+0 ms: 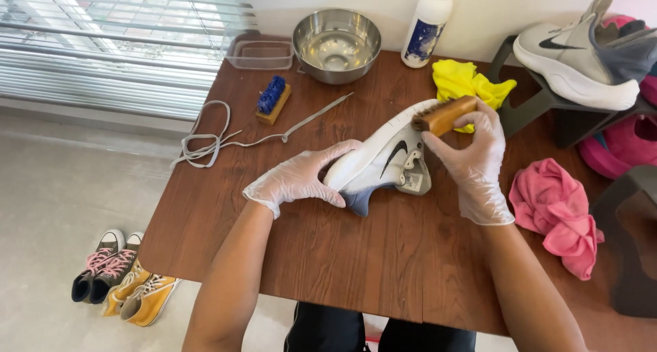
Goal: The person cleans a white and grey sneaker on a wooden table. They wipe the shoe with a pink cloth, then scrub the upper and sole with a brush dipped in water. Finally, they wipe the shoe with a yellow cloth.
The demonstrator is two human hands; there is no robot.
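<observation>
Gloved left hand [301,177] curled around white sneaker [383,157] at mid-surface [356,256], heel end gripped. Gloved right hand [472,157] clamped on wooden brush [445,114], pressed against sneaker's far edge. Bristles hidden; sneaker's heel covered by fingers.

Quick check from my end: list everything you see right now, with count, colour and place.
Sneaker: 1, white, table centre, on its side
Wooden brush: 1, brown, against the sneaker's sole
Blue-bristle brush: 1, table left
Shoelace: 1, grey-white, table left edge
Steel bowl: 1, silver, table back
Plastic container: 1, clear, left of bowl
Bottle: 1, white, right of bowl
Cloths: yellow back, pink right
Second sneaker: 1, white, on dark rack at right
Floor shoes: 2 pairs, grey, yellow
Left hand: gloved, holds sneaker
Right hand: gloved, holds wooden brush
</observation>
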